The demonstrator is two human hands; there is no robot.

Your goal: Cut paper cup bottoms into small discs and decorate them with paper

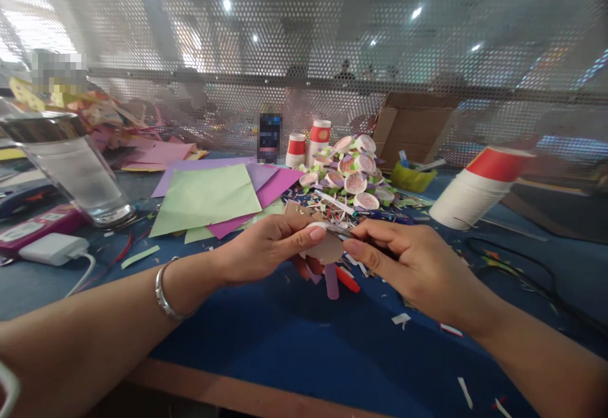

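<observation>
My left hand (280, 244), with a silver bangle at the wrist, is closed on a white paper cup bottom (327, 252), thumb on its rim. Below this piece a purple paper strip (332, 282) sticks down, and a red strip (348, 280) shows beside it. My right hand (403, 250) pinches a slim metal tool (338, 231) that reaches to the rim; its kind is mostly hidden by the fingers. Just behind both hands lies a heap of paper scraps (332, 206). Farther back is a pile of cut cup bottoms (355, 182) with green and purple paper bits.
Coloured paper sheets (209, 199) lie left of centre. A tilted-looking glass of water (90, 171) and a white charger (54, 248) are at the left. Stacked paper cups (475, 190) stand at the right, near a black cable (517, 259). A perforated metal screen (304, 38) closes off the back.
</observation>
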